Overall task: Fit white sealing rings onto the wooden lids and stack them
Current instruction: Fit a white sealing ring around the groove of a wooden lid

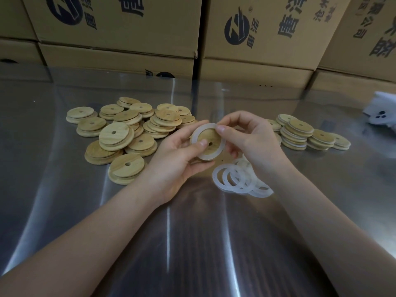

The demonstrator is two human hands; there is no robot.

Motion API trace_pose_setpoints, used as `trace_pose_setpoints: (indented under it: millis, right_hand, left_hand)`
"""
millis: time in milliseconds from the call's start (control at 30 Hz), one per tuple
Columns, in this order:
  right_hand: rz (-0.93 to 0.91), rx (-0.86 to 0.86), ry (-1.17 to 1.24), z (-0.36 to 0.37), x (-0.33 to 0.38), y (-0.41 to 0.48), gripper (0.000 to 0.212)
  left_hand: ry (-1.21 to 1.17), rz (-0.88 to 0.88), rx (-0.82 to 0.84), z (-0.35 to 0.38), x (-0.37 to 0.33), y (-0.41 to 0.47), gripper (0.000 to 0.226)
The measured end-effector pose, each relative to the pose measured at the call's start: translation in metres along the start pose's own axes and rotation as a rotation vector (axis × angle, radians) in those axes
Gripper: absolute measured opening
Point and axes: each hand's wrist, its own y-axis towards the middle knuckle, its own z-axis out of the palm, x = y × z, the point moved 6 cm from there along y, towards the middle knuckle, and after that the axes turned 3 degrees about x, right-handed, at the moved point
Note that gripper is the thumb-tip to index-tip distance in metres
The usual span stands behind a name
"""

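Steel counter (64, 211): my left hand (171, 159) grips 1 lid (212, 136), right hand (250, 142) pinches its ring (205, 157) on; bare pile (120, 129) outnumbers finished stacks (300, 133).

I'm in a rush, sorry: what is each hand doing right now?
Left hand: holds the wooden lid.
Right hand: pinches the white sealing ring on that lid.

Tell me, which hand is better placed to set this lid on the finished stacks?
Probably the right hand: the ringed stacks lie on its side, and it pinches the sealing ring on the wooden lid, which the left hand holds.
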Motion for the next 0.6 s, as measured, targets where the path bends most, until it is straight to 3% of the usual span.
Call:
trace_pose_setpoints:
  millis: [267,600]
  right_hand:
    - [0.009,-0.006,-0.007,-0.003,-0.002,0.002,0.013]
    - [-0.058,0.023,-0.086,-0.006,0.000,0.004,0.011]
  left_hand:
    - [0.018,0.064,0.015,0.002,-0.006,-0.002,0.041]
    - [0.371,0.343,-0.042,0.008,-0.024,-0.011,0.041]
